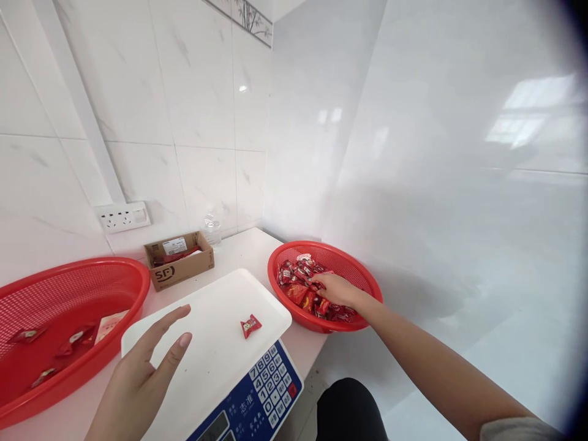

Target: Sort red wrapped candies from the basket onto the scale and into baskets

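Observation:
My left hand (146,370) hovers above the left part of the white weighing scale's tray (206,343), with thumb and index finger apart and nothing between them. One red-wrapped candy (250,326) lies on the tray, to the right of that hand. At the right, my right hand (336,288) reaches into a round red plastic basket (367,278) that holds many wrapped candies (294,277). Its fingers curl down and pinch at a red wrapper in the pile; the fingertips are partly hidden.
A larger red basket (87,269) with a few wrapped pieces and a pale packet (110,324) stands at the left. Behind the scale are a cardboard box (184,269) and a clear plastic bottle (212,229). The scale's blue keypad (271,383) faces me. Walls close off the back and right.

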{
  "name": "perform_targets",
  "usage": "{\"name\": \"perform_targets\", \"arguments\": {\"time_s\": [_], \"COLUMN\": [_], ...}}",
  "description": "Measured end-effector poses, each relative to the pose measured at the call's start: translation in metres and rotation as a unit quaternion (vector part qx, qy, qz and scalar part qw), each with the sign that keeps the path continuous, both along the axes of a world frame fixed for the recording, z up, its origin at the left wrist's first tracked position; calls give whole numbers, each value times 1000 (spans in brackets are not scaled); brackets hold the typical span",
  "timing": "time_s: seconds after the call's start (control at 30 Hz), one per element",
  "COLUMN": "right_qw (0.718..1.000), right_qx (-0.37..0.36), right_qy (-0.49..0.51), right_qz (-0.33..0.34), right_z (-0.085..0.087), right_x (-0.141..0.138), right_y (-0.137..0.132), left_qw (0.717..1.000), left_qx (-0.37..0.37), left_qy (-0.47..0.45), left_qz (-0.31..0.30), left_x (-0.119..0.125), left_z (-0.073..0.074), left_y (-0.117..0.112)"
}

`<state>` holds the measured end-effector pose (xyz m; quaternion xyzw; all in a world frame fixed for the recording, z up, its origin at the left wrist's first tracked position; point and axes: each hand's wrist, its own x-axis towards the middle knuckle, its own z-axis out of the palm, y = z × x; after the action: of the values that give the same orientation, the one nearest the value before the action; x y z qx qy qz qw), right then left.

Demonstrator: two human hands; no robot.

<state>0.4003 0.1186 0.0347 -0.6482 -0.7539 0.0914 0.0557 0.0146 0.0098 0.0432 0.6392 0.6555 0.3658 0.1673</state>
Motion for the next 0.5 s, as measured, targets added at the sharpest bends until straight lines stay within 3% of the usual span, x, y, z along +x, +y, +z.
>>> {"name": "perform_targets", "arguments": {"time_s": [0.2, 0.33, 0.5], "right_qw": [994, 999, 995], "right_qx": [-15, 3, 90], "right_qy": [2, -16, 9], "right_qz": [105, 41, -50], "right_z": [1, 3, 41], "right_x": [-38, -50, -46], "right_y": [-4, 0, 10], "left_qw": [999, 999, 999], "left_qx": [-18, -31, -12], "left_qy": [-20, -12, -24], "left_qz": [-21, -16, -32], "left_x": [3, 2, -7], "left_z": [-3, -5, -9], "left_y": [-2, -2, 0]}}
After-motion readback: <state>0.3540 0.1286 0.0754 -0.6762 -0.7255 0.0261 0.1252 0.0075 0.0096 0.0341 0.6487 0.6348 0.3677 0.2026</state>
